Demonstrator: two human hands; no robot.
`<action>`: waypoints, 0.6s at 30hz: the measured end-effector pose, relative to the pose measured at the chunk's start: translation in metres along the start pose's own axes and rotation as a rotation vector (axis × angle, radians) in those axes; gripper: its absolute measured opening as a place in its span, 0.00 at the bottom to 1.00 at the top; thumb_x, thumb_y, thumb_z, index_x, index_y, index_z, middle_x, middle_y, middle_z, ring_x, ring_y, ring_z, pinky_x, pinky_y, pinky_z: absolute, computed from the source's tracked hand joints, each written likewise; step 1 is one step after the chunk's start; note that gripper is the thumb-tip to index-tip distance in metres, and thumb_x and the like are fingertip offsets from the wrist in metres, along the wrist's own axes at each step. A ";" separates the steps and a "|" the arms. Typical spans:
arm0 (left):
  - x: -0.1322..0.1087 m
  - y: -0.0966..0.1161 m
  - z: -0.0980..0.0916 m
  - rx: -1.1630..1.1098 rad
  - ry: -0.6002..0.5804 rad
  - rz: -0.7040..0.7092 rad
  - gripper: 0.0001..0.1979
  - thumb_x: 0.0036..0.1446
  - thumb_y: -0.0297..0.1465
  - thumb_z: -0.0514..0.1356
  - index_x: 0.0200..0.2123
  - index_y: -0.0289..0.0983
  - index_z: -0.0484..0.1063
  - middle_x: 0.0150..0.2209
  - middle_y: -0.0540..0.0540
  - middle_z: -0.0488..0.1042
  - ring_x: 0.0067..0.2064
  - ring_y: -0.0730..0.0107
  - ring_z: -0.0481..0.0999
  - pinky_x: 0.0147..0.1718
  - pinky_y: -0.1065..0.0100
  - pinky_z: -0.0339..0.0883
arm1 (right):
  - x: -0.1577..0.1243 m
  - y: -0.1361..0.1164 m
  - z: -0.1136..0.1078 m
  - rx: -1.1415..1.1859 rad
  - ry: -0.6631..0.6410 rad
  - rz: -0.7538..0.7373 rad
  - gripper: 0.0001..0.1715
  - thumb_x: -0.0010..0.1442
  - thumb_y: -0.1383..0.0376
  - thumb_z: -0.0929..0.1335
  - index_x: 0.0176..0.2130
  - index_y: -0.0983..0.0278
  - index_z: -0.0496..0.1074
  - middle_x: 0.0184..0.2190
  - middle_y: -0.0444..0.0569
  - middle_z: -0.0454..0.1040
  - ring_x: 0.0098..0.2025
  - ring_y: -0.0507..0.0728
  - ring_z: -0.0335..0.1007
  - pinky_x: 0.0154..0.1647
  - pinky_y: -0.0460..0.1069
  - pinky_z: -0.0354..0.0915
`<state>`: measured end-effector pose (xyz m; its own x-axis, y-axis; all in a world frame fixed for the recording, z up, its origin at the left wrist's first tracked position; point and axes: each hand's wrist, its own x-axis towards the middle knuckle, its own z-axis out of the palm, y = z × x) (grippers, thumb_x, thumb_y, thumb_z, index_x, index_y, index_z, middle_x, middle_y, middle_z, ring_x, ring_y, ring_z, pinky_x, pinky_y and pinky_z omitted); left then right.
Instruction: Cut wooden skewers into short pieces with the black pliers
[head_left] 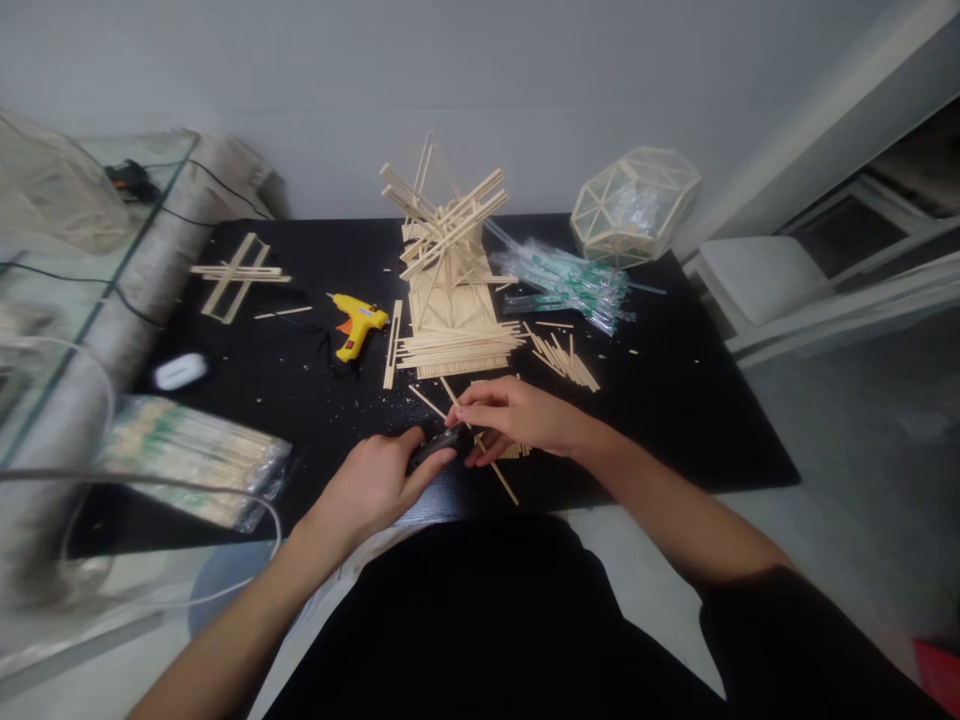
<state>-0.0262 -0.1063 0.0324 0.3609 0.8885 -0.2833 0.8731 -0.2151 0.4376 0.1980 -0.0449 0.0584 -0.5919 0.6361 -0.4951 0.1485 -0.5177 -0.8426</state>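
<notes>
A black surface (675, 400) carries a stick tower (450, 270) and a glue gun (358, 325). Near its front edge the left hand (375, 485) clenches a dark tool (435, 447) beside the thin stick (506, 487) pinched by the right hand (517, 415). The stick looks light and brittle, best held mid-length.

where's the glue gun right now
In the head view the yellow glue gun lies on the black table, left of centre, just left of the stick structure and beyond the left hand, which grips a dark tool.
</notes>
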 end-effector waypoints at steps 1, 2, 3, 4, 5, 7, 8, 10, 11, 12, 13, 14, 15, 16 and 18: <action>0.000 0.000 0.001 0.025 0.002 -0.007 0.28 0.70 0.55 0.45 0.34 0.40 0.70 0.24 0.46 0.74 0.28 0.59 0.77 0.28 0.65 0.55 | 0.001 0.001 0.000 0.003 0.007 -0.003 0.07 0.66 0.64 0.71 0.38 0.65 0.79 0.39 0.51 0.81 0.26 0.52 0.80 0.29 0.48 0.80; 0.000 -0.001 0.001 0.046 0.006 -0.015 0.29 0.70 0.55 0.44 0.34 0.40 0.70 0.24 0.45 0.74 0.28 0.58 0.77 0.28 0.64 0.55 | 0.002 0.002 0.000 0.008 0.011 -0.007 0.07 0.66 0.64 0.71 0.37 0.65 0.79 0.39 0.51 0.81 0.26 0.52 0.80 0.29 0.48 0.80; -0.001 -0.001 0.002 0.062 0.011 -0.024 0.29 0.70 0.55 0.44 0.34 0.40 0.70 0.24 0.45 0.74 0.28 0.58 0.77 0.28 0.64 0.55 | 0.002 0.003 0.000 0.014 0.014 -0.011 0.07 0.66 0.64 0.71 0.37 0.65 0.79 0.39 0.50 0.80 0.26 0.52 0.80 0.29 0.47 0.80; -0.001 -0.002 0.003 0.073 0.021 -0.035 0.30 0.70 0.56 0.44 0.33 0.40 0.71 0.24 0.45 0.74 0.28 0.58 0.77 0.28 0.64 0.55 | 0.002 0.004 0.000 0.019 0.013 -0.013 0.07 0.66 0.64 0.72 0.37 0.65 0.79 0.38 0.50 0.80 0.26 0.52 0.80 0.29 0.47 0.80; -0.002 -0.002 0.003 0.078 0.030 -0.045 0.30 0.69 0.57 0.44 0.33 0.40 0.70 0.23 0.45 0.74 0.28 0.58 0.77 0.28 0.64 0.55 | 0.003 0.005 0.000 0.025 0.010 -0.013 0.07 0.65 0.64 0.72 0.37 0.65 0.79 0.37 0.49 0.80 0.26 0.52 0.80 0.29 0.47 0.80; -0.003 -0.003 0.004 0.074 0.046 -0.064 0.31 0.68 0.58 0.45 0.31 0.40 0.70 0.23 0.45 0.73 0.28 0.57 0.77 0.28 0.64 0.55 | 0.003 0.005 0.000 0.030 0.009 -0.004 0.07 0.65 0.64 0.72 0.36 0.65 0.79 0.36 0.49 0.80 0.26 0.52 0.79 0.29 0.46 0.80; -0.003 -0.003 0.004 0.066 0.052 -0.072 0.31 0.68 0.59 0.45 0.31 0.40 0.70 0.22 0.45 0.73 0.28 0.57 0.77 0.28 0.64 0.54 | 0.003 0.006 0.001 0.029 0.011 0.003 0.07 0.66 0.64 0.71 0.36 0.65 0.79 0.35 0.49 0.80 0.26 0.52 0.79 0.29 0.47 0.80; -0.004 -0.003 0.004 0.046 0.062 -0.085 0.31 0.67 0.60 0.46 0.30 0.40 0.70 0.22 0.46 0.72 0.28 0.57 0.77 0.28 0.64 0.54 | 0.004 0.006 0.002 0.024 0.015 0.011 0.08 0.66 0.64 0.71 0.35 0.65 0.79 0.34 0.48 0.79 0.25 0.51 0.79 0.30 0.47 0.80; -0.004 -0.003 0.004 0.039 0.071 -0.090 0.32 0.66 0.60 0.46 0.30 0.40 0.70 0.22 0.46 0.73 0.28 0.57 0.77 0.29 0.64 0.54 | 0.004 0.006 0.002 0.025 0.013 0.010 0.08 0.67 0.64 0.71 0.35 0.64 0.78 0.34 0.48 0.79 0.25 0.51 0.79 0.30 0.47 0.80; -0.005 -0.003 0.005 0.036 0.081 -0.095 0.32 0.66 0.60 0.47 0.30 0.40 0.71 0.23 0.45 0.73 0.28 0.57 0.76 0.29 0.64 0.54 | 0.004 0.006 0.002 0.029 0.009 0.006 0.08 0.66 0.64 0.71 0.35 0.64 0.78 0.33 0.47 0.79 0.25 0.52 0.79 0.30 0.47 0.80; -0.005 -0.004 0.005 0.038 0.092 -0.101 0.32 0.65 0.61 0.47 0.29 0.40 0.71 0.22 0.45 0.73 0.28 0.57 0.76 0.29 0.64 0.53 | 0.005 0.006 0.003 0.034 0.004 -0.001 0.08 0.66 0.63 0.72 0.35 0.64 0.78 0.32 0.47 0.79 0.25 0.52 0.79 0.30 0.47 0.80; -0.005 -0.004 0.006 0.046 0.106 -0.109 0.32 0.65 0.61 0.47 0.29 0.40 0.71 0.22 0.45 0.72 0.27 0.57 0.75 0.28 0.64 0.52 | 0.005 0.006 0.003 0.040 0.000 -0.007 0.08 0.65 0.63 0.72 0.35 0.64 0.78 0.32 0.47 0.79 0.25 0.52 0.79 0.30 0.46 0.80; -0.005 -0.004 0.007 0.057 0.121 -0.118 0.32 0.64 0.61 0.48 0.28 0.40 0.71 0.22 0.45 0.72 0.26 0.58 0.74 0.28 0.64 0.52 | 0.005 0.006 0.003 0.043 -0.001 -0.010 0.08 0.64 0.62 0.73 0.35 0.65 0.78 0.31 0.47 0.79 0.25 0.52 0.79 0.29 0.46 0.80; -0.005 -0.005 0.008 0.069 0.135 -0.126 0.32 0.64 0.61 0.48 0.27 0.41 0.71 0.21 0.46 0.71 0.25 0.58 0.74 0.28 0.65 0.51 | 0.004 0.006 0.002 0.044 0.000 -0.011 0.08 0.64 0.62 0.73 0.35 0.65 0.78 0.31 0.47 0.79 0.26 0.52 0.80 0.29 0.46 0.80; -0.005 -0.007 0.009 0.088 0.151 -0.137 0.32 0.63 0.61 0.48 0.26 0.41 0.71 0.20 0.46 0.70 0.24 0.59 0.72 0.27 0.65 0.50 | 0.003 0.004 0.002 0.041 0.012 -0.014 0.08 0.63 0.62 0.74 0.35 0.65 0.78 0.32 0.47 0.79 0.26 0.53 0.80 0.29 0.45 0.79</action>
<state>-0.0312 -0.1132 0.0232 0.1893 0.9610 -0.2015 0.9383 -0.1166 0.3255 0.1953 -0.0461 0.0534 -0.5843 0.6500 -0.4858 0.1073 -0.5315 -0.8402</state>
